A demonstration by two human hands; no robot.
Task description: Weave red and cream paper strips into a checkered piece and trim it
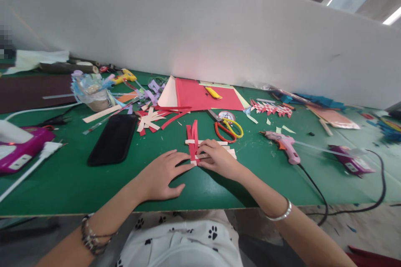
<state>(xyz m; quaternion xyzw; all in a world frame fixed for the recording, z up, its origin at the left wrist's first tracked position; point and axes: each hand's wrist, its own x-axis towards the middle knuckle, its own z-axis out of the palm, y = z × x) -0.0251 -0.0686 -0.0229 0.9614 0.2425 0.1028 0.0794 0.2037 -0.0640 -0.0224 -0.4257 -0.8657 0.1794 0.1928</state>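
Observation:
Red paper strips (196,131) stand upright on the table, crossed by cream paper strips (221,143) in a small woven piece. My left hand (163,175) lies on the table with fingers stretched and thumb apart, its fingertips touching the left edge of the weave. Over the right side of the piece, my right hand (219,160) has bent fingers closed around a cream strip; the hand partly hides the strips. Just beyond are scissors (230,128) with a red and a yellow handle loop. Loose cream and red strips (150,119) lie in a pile to the left.
A black phone (113,139) lies left of my hands. At right are a pink glue gun (283,144) with a cord and a purple power strip (352,160). Red paper sheets (194,94) bear a yellow cutter (213,93). A red-and-cream woven band (272,108) lies behind.

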